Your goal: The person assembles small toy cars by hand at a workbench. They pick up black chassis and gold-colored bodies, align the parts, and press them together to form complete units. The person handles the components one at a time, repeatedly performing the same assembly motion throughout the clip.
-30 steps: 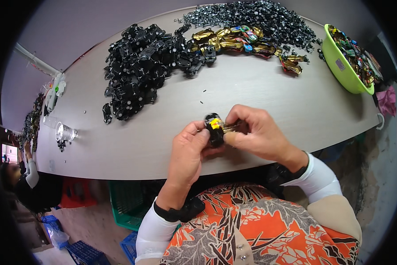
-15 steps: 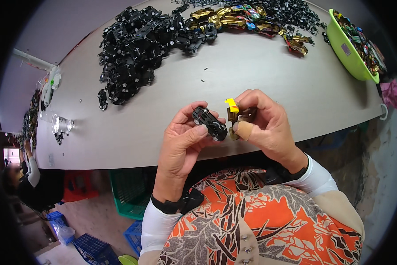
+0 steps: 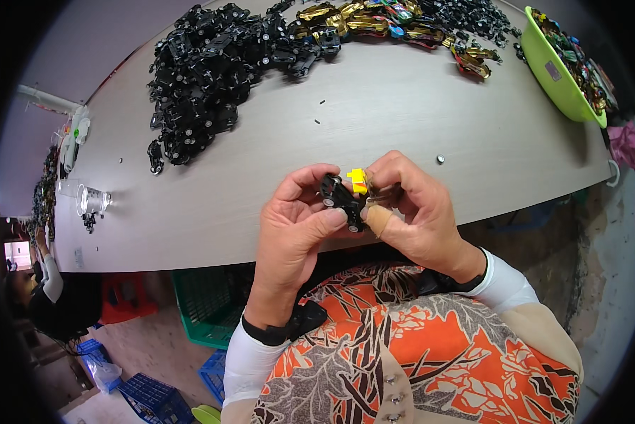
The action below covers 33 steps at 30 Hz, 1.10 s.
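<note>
My left hand grips a small black toy car chassis with wheels over the table's near edge. My right hand pinches a dark metallic toy car body with a small yellow part on it, pressed right against the chassis. Both hands touch each other around the two pieces. One right finger wears a tan bandage.
A grey table carries a big heap of black chassis parts at the far left and shiny gold and coloured car bodies at the back. A green bowl of bodies sits far right. Crates stand below.
The two pieces were apart half a second ago; now they are brought together between my hands. The camera view has also shifted slightly.
</note>
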### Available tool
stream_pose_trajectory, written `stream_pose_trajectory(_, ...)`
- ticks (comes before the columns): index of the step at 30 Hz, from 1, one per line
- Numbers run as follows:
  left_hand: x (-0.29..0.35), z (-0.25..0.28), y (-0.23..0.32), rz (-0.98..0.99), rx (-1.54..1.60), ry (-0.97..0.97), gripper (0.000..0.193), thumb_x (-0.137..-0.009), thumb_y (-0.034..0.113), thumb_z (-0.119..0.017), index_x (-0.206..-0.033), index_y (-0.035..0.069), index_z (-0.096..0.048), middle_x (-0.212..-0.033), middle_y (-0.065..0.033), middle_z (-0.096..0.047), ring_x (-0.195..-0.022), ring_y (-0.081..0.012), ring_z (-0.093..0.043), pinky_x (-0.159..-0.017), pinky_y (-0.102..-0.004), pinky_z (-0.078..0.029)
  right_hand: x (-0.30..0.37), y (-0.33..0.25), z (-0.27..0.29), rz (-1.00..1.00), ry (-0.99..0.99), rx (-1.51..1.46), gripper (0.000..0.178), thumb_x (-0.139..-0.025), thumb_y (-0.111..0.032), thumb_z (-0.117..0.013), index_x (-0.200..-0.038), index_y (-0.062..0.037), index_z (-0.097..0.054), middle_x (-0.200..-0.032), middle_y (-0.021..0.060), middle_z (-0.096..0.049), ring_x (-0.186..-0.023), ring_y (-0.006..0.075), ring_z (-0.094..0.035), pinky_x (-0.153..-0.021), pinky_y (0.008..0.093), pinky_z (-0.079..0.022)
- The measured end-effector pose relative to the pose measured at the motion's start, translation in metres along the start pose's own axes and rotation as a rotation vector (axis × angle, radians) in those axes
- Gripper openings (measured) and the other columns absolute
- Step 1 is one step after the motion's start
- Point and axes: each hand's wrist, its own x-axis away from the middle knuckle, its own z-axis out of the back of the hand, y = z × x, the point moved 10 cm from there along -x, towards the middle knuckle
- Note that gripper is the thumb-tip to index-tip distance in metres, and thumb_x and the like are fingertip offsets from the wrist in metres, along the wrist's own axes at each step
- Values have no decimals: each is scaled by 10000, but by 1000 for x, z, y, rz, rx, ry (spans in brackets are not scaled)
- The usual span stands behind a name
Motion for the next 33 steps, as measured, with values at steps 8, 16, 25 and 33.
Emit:
stream_pose_trajectory(8, 6, -5, 5, -49, -190, 9, 427, -755, -72, -651, -1163, -38, -530, -1064, -136, -593, -962, -175, -590, -763, -322, -579, 1, -10, -7, 59, -38, 129, 277, -735, 41, -583, -1003, -18, -545, -851, 55, -504, -682, 101, -529, -549, 224, -431)
stream_pose_trajectory(16, 12, -9, 7, -105, -263, 7, 395, -787, -74, -615, -1173, -5, -567, -1070, -89, -571, -942, -162, -593, -756, -294, -581, -2, -18, -10, 111, -108, 231, 277, -709, 43, -578, -975, -28, -557, -796, 73, -501, -644, 160, -534, -529, 260, -434)
stream_pose_trajectory(25, 25, -39, 29, -435, -893, -37, 357, -862, -49, -522, -1217, -15, -539, -1082, -125, -570, -912, -164, -590, -774, -248, -475, 3, -23, -7, 155, -58, 365, 247, -687, 45, -608, -916, -23, -544, -780, 73, -503, -610, 186, -528, -499, 272, -428)
stream_pose_trajectory(33, 22, -30, 18, -278, -721, -92, 379, -836, -35, -573, -1212, -18, -540, -1099, -99, -559, -940, -150, -571, -795, -242, -468, 7, -19, -6, 188, -88, 217, 255, -684, 61, -609, -921, -11, -546, -794, 78, -510, -618, 184, -523, -510, 261, -421)
